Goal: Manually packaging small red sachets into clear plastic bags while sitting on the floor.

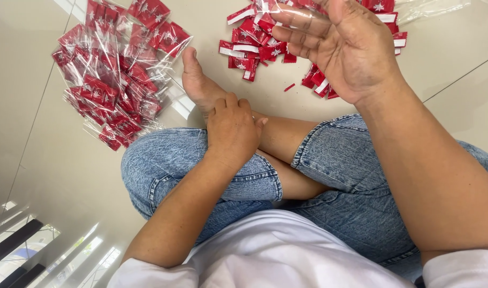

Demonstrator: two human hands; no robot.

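the left hand (232, 128) rests curled on the crossed leg, holding nothing, and the right hand (342, 45) is spread wide over the loose red packets (254, 45) at the top of the frame. they look light, thin and slippery, best pinched by an edge. bagged packets (113, 74) lie upper left on the floor (57, 176).

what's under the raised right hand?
Below the open right hand lies a loose pile of red sachets on the tiled floor. The hand covers the pile's middle, so that part cannot be seen.
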